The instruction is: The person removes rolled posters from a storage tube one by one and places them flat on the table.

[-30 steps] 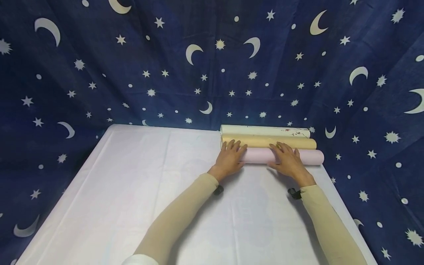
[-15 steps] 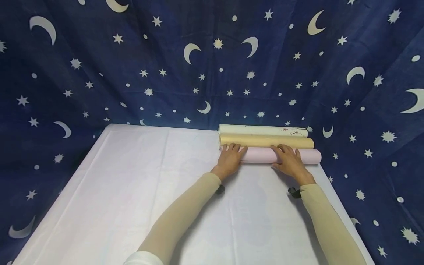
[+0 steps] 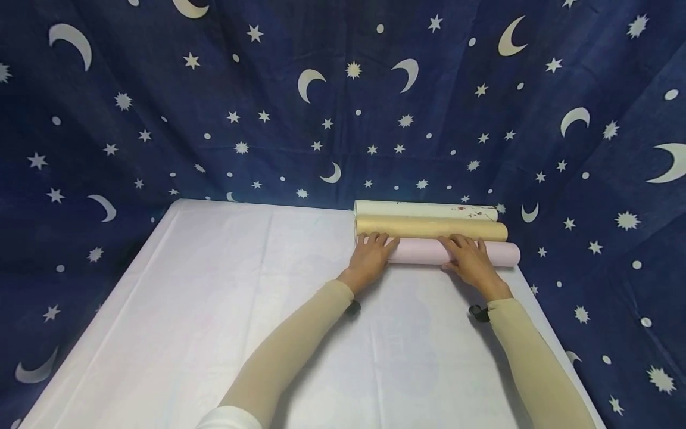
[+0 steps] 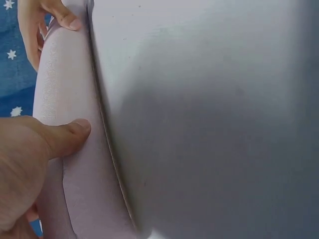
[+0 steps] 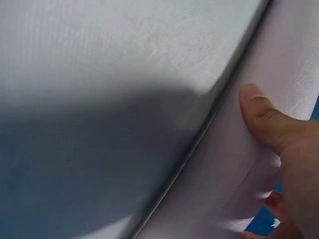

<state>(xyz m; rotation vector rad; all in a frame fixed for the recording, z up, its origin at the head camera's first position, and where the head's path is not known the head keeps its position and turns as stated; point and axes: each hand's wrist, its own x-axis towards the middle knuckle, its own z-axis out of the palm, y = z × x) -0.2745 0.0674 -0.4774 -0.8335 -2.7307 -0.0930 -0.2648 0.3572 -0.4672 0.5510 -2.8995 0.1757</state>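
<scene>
A pale pink wallpaper roll [image 3: 417,251] lies crosswise near the back right of the white-covered table. My left hand [image 3: 370,257] grips its left part. In the left wrist view, that thumb [image 4: 72,137] presses on the near face while the other fingers pass behind. Further right, my right hand [image 3: 470,262] holds the same roll. The right wrist view has its thumb [image 5: 261,112] on the near face and fingertips round the far side. Just behind lies a yellow roll [image 3: 429,227], with a white roll [image 3: 412,208] bearing a red floral print beyond it.
The three rolls lie parallel in the table's back right corner. A white cloth [image 3: 203,298] covers the table. A dark blue curtain [image 3: 257,89] with moons and stars hangs behind and along both sides.
Both hands have drawn back slightly from the yellow roll and settled on the pink one. My right thumb has come in against the pink roll. The rolls lie much as before.
</scene>
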